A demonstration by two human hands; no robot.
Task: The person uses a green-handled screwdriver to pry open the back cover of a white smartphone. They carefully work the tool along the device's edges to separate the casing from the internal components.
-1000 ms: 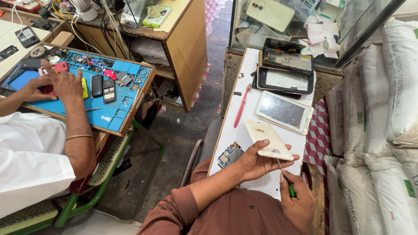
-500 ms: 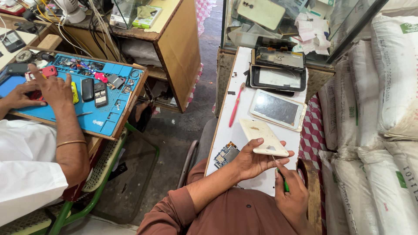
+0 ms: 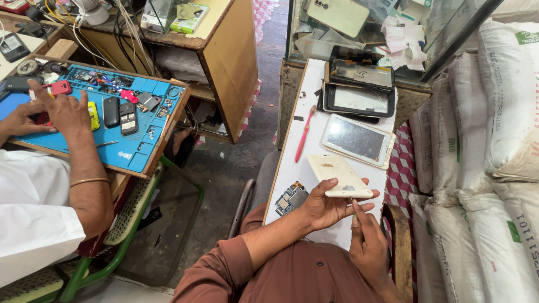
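- The left hand (image 3: 328,205) holds a cream-coloured rectangular phone back shell (image 3: 338,175) from below, its fingers curled round the lower edge, the shell tilted above the white narrow desk (image 3: 306,98).
- The right hand (image 3: 368,241), at six o'clock of the shell, pinches a thin green-handled tool (image 3: 353,211), its tip touching the shell's lower edge; the tip is too small to make out.
- A small green circuit board (image 3: 292,197) lies bare on the desk at nine o'clock of the left hand, so the phone seems, in my judgement, already opened and stripped, with work on the shell under way.
- At twelve o'clock of the shell lies a white-framed tablet (image 3: 359,139), and beyond it a stack of dark screen panels (image 3: 359,84); a pink toothbrush (image 3: 305,134) lies at eleven o'clock. None looks reassembled, so refitting appears to remain.
- Far off at nine o'clock, another person's hands (image 3: 62,112) rest spread on a blue work mat (image 3: 140,151) that carries small dark phones (image 3: 120,114).
- White woven sacks (image 3: 494,140) are stacked at three o'clock.
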